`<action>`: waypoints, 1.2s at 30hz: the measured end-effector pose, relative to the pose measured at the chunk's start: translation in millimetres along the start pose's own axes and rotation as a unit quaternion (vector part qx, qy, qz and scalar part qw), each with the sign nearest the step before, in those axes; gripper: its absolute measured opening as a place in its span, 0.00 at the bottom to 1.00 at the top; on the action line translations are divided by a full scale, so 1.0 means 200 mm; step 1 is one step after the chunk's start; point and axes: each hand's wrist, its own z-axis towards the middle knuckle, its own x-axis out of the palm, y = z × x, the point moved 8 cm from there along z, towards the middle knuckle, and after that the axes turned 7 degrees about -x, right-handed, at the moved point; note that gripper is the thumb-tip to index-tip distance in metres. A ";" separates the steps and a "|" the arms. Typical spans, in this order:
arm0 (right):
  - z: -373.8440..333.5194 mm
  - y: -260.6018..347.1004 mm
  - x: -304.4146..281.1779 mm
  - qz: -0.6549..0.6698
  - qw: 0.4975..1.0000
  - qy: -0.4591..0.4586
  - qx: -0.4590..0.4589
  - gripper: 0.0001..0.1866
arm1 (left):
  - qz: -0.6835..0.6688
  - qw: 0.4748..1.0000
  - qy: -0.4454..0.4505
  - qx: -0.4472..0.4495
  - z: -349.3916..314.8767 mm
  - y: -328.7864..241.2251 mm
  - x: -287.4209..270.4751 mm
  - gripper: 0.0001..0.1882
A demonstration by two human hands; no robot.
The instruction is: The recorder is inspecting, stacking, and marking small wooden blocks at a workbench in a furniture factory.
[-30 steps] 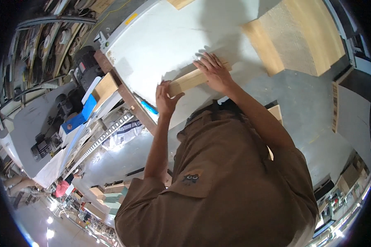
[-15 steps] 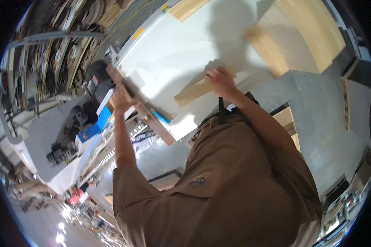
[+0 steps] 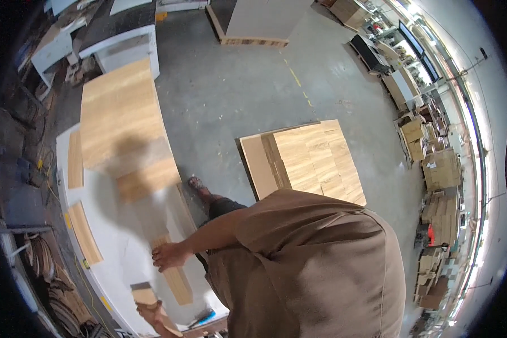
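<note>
One block (image 3: 144,296) grasped, left fingers (image 3: 143,308) | right fingers (image 3: 159,258) on strip (image 3: 178,285), grip unclear | wide floor (image 3: 236,84) beyond table (image 3: 115,276) edge

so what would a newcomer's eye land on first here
The brown shirt fills the lower middle. Up and left, a big wood-grain panel lies on the white table, with the right hand on a narrow wooden strip lower down. Beyond the shirt, wood-grain boards lie stacked on the floor.
</note>
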 end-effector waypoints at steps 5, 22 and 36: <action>-0.07 -0.08 0.04 0.039 0.996 -0.060 0.051 0.11 | 0.089 0.987 -0.027 0.128 -0.27 -1.39 -0.15 0.57; 0.00 -0.15 0.06 0.018 0.996 0.085 0.000 0.54 | 0.123 0.934 -0.264 0.206 -0.74 -1.08 0.23 0.40; -0.47 -0.48 0.10 0.476 0.844 0.015 0.245 0.62 | -0.542 0.815 -0.205 -0.015 -1.07 -0.87 0.45 0.39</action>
